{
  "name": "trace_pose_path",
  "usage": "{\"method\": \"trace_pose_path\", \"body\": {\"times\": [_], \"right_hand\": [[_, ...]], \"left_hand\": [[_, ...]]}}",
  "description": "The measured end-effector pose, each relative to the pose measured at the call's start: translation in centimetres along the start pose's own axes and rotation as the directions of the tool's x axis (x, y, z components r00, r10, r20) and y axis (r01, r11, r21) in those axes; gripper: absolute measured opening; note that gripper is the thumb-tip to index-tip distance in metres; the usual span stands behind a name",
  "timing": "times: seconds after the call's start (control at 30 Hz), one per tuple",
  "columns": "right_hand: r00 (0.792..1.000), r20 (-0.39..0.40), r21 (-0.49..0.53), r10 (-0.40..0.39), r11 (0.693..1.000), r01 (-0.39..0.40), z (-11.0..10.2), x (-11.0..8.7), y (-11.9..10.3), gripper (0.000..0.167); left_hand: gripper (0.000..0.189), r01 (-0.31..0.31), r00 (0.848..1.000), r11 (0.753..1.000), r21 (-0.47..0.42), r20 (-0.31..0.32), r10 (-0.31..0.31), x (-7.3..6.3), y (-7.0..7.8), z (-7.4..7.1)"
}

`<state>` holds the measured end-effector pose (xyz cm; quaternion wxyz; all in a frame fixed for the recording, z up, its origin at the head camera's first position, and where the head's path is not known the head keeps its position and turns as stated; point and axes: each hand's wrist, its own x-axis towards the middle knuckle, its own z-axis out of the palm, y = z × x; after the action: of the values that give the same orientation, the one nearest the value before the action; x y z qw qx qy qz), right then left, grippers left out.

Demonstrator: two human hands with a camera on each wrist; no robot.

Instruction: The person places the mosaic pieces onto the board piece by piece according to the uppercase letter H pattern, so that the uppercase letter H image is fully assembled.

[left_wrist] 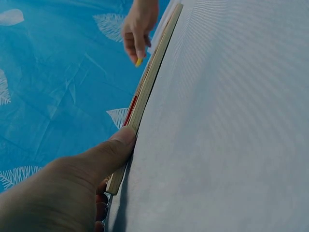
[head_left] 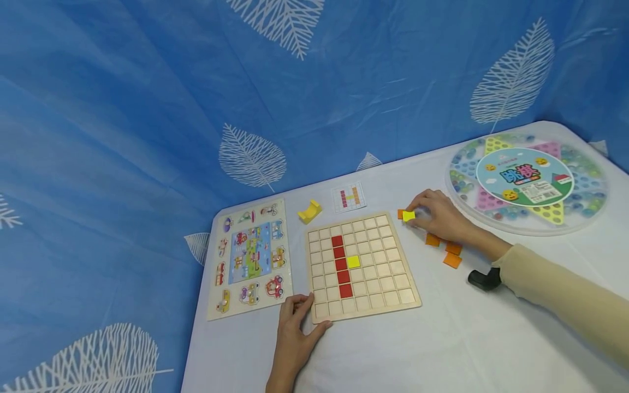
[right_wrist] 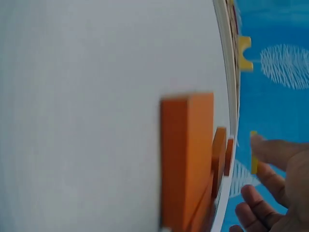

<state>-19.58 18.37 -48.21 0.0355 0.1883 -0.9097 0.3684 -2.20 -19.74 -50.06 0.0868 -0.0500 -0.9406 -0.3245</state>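
Note:
A square wooden grid board [head_left: 377, 301] lies on the white table, with a column of red tiles [head_left: 341, 264] and one yellow tile [head_left: 353, 262] set in its cells. My left hand [head_left: 295, 333] grips the board's near left corner, thumb along the near edge and fingers by the left side. In the left wrist view the thumb [left_wrist: 108, 152] presses the board's edge. Right of the board, my right hand [head_left: 436, 215] pinches a yellow square tile [head_left: 408, 216] between thumb and fingers. It shows edge-on in the right wrist view, raised above the table.
Several orange tiles [head_left: 452, 260] lie under and near the right hand. Behind the board are a yellow curved block [head_left: 309, 212] and a pattern card [head_left: 349, 197]. A vehicle puzzle [head_left: 249, 295] lies left; a round marble game box [head_left: 526, 180] stands at the far right.

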Motion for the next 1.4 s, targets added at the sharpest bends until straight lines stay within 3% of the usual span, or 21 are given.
{"method": "trace_pose_path", "body": {"times": [0.13, 0.27, 0.57, 1.1, 1.4], "right_hand": [[0.994, -0.023, 0.012, -0.111, 0.994, 0.111, 1.3, 0.0, -2.0, 0.022], [0.986, -0.001, 0.042, -0.164, 0.986, 0.164, 2.9, -0.2, -4.3, 0.023], [0.982, 0.114, 0.076, -0.149, 0.987, 0.141, 5.7, -0.2, -7.6, 0.024], [0.975, 0.161, 0.036, -0.154, 0.988, 0.15, 7.1, -0.5, -7.5, 0.023], [0.975, 0.158, 0.034, -0.154, 0.988, 0.151, 7.2, -0.5, -7.5, 0.023]], "left_hand": [[0.066, -0.003, 1.0, 1.0, 0.009, -0.006, 0.003, 0.0, 0.0, 0.0], [0.066, -0.006, 1.0, 1.0, 0.01, -0.007, 0.006, -0.1, -0.1, 0.0], [0.066, -0.009, 1.0, 1.0, 0.003, -0.003, 0.009, -0.1, -0.1, 0.1], [0.066, -0.023, 1.0, 1.0, 0.002, -0.012, 0.023, -0.1, 0.0, 0.0], [0.067, 0.013, 1.0, 1.0, -0.002, 0.009, -0.013, -0.1, 0.1, -0.1]]}}
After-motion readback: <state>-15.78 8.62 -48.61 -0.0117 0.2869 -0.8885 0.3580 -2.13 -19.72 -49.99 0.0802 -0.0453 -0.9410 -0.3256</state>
